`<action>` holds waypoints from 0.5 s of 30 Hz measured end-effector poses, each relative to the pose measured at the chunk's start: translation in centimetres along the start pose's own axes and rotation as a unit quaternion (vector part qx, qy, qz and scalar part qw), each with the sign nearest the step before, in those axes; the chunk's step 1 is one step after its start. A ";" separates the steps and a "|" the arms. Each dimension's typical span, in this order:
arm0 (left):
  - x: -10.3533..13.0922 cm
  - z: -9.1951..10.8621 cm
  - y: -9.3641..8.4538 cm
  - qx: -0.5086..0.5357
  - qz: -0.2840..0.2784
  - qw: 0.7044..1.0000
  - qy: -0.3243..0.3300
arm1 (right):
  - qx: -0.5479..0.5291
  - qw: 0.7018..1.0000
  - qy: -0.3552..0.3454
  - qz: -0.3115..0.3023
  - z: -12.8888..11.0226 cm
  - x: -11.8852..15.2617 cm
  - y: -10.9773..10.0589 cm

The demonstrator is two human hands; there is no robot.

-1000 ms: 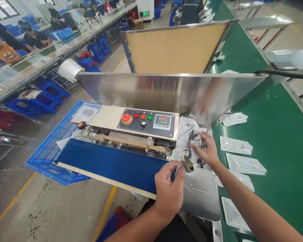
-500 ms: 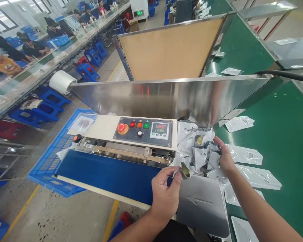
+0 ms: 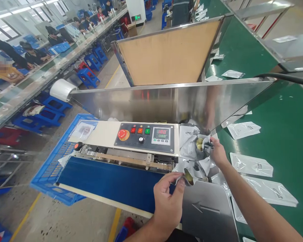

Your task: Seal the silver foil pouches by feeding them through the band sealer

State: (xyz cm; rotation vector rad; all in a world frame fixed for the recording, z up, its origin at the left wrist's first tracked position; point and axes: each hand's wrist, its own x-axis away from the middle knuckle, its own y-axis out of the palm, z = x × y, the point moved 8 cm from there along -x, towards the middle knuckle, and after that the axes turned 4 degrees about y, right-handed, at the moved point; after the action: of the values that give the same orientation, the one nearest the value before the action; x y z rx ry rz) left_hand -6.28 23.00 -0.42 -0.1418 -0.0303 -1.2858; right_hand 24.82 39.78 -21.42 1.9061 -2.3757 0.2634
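Observation:
My left hand [image 3: 169,198] pinches the rim of a small foil pouch [image 3: 189,177] between thumb and fingers. Its mouth gapes and shows an olive-green inside. At the right, my right hand [image 3: 219,153] has its fingers closed on the edge of another foil pouch [image 3: 206,151]; yellowish-green lumps [image 3: 199,144] show in its opening. More white and silver pouches [image 3: 188,143] lie heaped between the hands and the sealing machine [image 3: 107,131]. The left hand is over the right end of the machine's blue belt [image 3: 111,185], beside a metal plate [image 3: 209,205] with an arrow.
Flat white pouches [image 3: 251,164] lie on the green table [image 3: 290,134] at right. A steel panel [image 3: 141,101] stands behind the machine. A blue crate [image 3: 47,171] sits under the belt's left end. Co-workers [image 3: 35,53] sit at a long bench at far left.
My right hand has shifted slightly left and closed on a pouch in the heap, lifting its opening. My left hand still pinches its pouch. The view has shifted a little.

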 end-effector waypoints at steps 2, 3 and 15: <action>0.1 -0.1 0.4 -0.001 -0.010 1.000 0.003 | 0.077 0.995 -0.057 -0.014 -1.2 0.1 1.0; 0.2 -0.1 0.6 -0.002 -0.015 1.000 0.002 | 0.112 0.990 -0.077 -0.020 -1.6 0.4 1.4; 0.4 0.8 1.4 0.006 -0.033 0.999 0.001 | 0.141 0.987 -0.081 0.006 -2.1 0.8 -1.8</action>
State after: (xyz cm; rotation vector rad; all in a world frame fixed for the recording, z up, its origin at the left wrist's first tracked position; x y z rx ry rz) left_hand -4.80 23.10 0.31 -0.1302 -0.0422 -1.3509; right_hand 26.36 39.03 -19.06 2.1054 -2.5739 0.4868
